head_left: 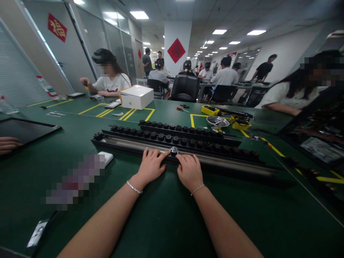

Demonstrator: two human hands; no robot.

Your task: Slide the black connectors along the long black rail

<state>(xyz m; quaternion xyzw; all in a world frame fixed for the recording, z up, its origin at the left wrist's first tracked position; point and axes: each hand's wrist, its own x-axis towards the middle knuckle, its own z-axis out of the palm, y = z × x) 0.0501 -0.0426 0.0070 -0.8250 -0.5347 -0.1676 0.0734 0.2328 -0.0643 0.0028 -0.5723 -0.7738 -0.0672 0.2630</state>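
Both of my hands are at a small black socket module (173, 151) near the middle of the front channel rail (231, 164). My left hand (151, 165) presses its index fingertip to the module's left side, with its other fingers bent over the rail and the thumb lower down. From the right, my right hand (190, 172) pinches at the module's other side, its fingers curled. The module sits at the rail's open, shiny trough. Behind it, two more black rails (161, 126) carry rows of similar round-topped modules.
A metal bowl (218, 122) and yellow bins (209, 110) stand beyond the rails at right. A white box (137, 96) and a screwdriver (182, 109) lie farther back. At left are a phone (106, 157), a dark panel (29, 130) and another person's hand (9, 145). Co-workers sit around.
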